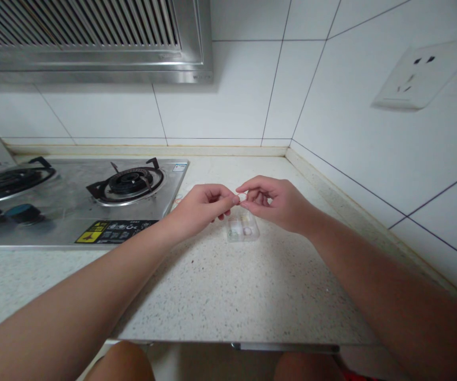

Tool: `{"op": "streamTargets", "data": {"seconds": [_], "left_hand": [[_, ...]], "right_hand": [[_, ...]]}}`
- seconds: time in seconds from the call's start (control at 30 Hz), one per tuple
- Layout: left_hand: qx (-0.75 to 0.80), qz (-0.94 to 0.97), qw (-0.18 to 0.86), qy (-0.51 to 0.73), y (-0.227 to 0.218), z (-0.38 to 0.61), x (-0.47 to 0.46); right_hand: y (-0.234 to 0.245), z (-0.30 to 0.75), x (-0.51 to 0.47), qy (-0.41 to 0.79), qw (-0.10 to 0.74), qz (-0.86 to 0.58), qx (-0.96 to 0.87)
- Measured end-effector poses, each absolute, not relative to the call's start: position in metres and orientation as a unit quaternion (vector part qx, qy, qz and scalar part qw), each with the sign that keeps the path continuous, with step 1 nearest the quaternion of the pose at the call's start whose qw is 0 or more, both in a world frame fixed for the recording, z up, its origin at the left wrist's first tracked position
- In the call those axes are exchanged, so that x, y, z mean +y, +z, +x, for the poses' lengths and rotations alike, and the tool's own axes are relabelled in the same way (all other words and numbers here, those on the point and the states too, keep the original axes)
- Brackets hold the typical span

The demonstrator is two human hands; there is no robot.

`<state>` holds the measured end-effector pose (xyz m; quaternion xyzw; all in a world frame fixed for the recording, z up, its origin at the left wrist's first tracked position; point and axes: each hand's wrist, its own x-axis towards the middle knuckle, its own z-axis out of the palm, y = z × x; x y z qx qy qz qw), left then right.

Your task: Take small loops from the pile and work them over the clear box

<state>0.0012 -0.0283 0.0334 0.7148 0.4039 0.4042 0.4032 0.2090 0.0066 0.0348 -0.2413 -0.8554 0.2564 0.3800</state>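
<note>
My left hand [210,203] is closed in a pinch, thumb against finger, on a small thin pinkish loop [242,196], perhaps a rubber band. My right hand [271,200] meets it from the other side. Its index finger is raised, and the thumb and the other curled fingers are at the loop's right side. The loop is too small to make out fully. Just below the hands, a clear plastic box [244,235] with compartments lies on the speckled countertop [228,291]. Small items show in it, and its far part is partly hidden by the hands.
A gas stove [65,185] with two burners and knobs is at the left, beneath a steel range hood [93,66]. Some small thin loops [178,199] lie beside the stove's right edge. Tiled walls meet behind; a socket [414,76] is on the right wall.
</note>
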Motion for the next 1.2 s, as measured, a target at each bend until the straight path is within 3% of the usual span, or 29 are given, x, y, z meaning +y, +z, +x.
{"op": "streamTargets", "data": {"seconds": [0.9, 1.2], "left_hand": [[0.432, 0.685, 0.414, 0.417, 0.0335, -0.0001, -0.0275], [0.440, 0.686, 0.408, 0.412, 0.0336, 0.0001, -0.0276]], "right_hand": [[0.0320, 0.2103, 0.0098, 0.242, 0.377, -0.279, -0.849], [0.0312, 0.2114, 0.0096, 0.241, 0.305, -0.289, -0.875]]}}
